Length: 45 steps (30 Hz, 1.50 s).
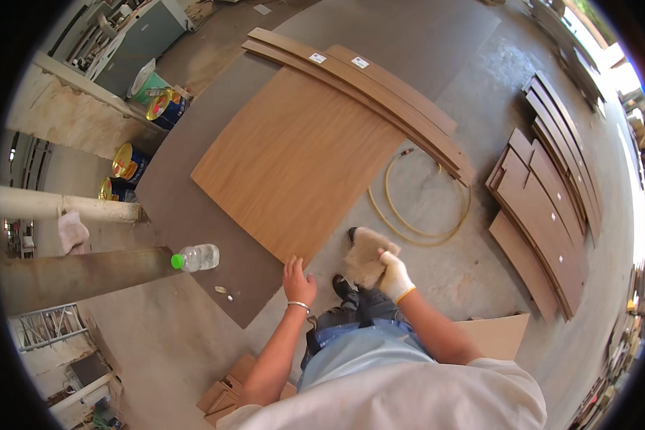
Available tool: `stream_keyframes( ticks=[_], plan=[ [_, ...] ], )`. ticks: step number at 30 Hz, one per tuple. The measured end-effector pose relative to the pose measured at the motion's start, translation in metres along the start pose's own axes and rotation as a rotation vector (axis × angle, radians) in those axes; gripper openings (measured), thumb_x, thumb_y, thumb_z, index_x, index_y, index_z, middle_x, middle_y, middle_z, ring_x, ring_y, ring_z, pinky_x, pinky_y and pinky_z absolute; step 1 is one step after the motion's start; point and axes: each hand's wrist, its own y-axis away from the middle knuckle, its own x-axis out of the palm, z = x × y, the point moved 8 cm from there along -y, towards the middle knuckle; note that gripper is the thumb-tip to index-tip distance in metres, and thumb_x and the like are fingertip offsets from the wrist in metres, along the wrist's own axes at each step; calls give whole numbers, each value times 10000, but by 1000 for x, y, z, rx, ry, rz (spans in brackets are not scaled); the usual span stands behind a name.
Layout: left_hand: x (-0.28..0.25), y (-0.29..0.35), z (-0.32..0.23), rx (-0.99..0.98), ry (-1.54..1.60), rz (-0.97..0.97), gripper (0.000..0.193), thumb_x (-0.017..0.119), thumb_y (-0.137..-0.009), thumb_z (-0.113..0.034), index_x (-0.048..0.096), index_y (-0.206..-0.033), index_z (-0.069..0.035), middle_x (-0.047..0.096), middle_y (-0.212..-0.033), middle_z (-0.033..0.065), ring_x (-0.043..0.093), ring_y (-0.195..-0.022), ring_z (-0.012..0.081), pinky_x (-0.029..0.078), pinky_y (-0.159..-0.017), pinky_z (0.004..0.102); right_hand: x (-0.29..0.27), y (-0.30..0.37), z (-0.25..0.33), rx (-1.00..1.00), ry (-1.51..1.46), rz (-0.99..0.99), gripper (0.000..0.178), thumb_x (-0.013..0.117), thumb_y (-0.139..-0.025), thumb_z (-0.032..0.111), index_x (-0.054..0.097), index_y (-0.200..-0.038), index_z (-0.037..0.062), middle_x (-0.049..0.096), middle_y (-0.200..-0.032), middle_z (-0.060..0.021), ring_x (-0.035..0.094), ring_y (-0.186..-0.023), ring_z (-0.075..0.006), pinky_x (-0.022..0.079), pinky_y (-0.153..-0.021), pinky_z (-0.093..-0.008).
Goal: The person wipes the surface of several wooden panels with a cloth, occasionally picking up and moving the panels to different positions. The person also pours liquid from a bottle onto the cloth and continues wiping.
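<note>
A large wood-grained panel (301, 158) is laid flat on a dark grey-brown sheet (244, 294), its lower part pointed toward the person. The panel's near corner is touched by the fingers of the bare left hand (300, 283), on whose wrist a silver-coloured bracelet (299, 306) is worn; whether the edge is gripped or merely rested upon cannot be told. A tan, fleecy cloth (365, 259) is clasped in the right hand (393, 276), which is covered by a white glove (397, 288). By that closed grip the cloth is held to the right of the panel, apart from it, above the floor and the person's shoes.

Across the panel's far side, long brown strips (365, 94) are laid (two small white labels are seen there). To the right, a yellow hose (388, 190) is looped on the concrete, and farther over, more brown boards (541, 204) are piled. To the left of the left hand, a clear bottle (202, 257) with a green cap is seen lying on its side.
</note>
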Motion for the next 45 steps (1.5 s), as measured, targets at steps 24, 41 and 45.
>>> stream_keyframes(
  ticks=[24,41,45],
  plan=[
    [-14,-41,87,127,-485,9,672,392,-1070,-376,308,-1597,31,210,-1688,310,186,-1571,489,144,-1272,639,201,-92,163,-1236,2040,-123,459,624,-820,190,649,-1270,98,595,-1183,-149,542,-1137,-376,404,-962,-581],
    [28,-213,-15,201,-478,-180,618,346,-1098,-374,361,-1602,-17,278,-1697,236,234,-1561,481,146,-1268,626,320,-163,136,-1356,1842,339,497,626,-883,220,638,-1324,-8,550,-1485,-181,432,-1448,-365,276,-1261,-478],
    [26,-211,-19,197,-504,-179,625,354,-1085,-367,368,-1591,-1,286,-1687,255,238,-1555,493,155,-1264,634,299,-193,229,-1290,1868,-39,514,632,-876,164,594,-1375,48,567,-1421,-195,483,-1375,-389,326,-1209,-529]
  ],
)
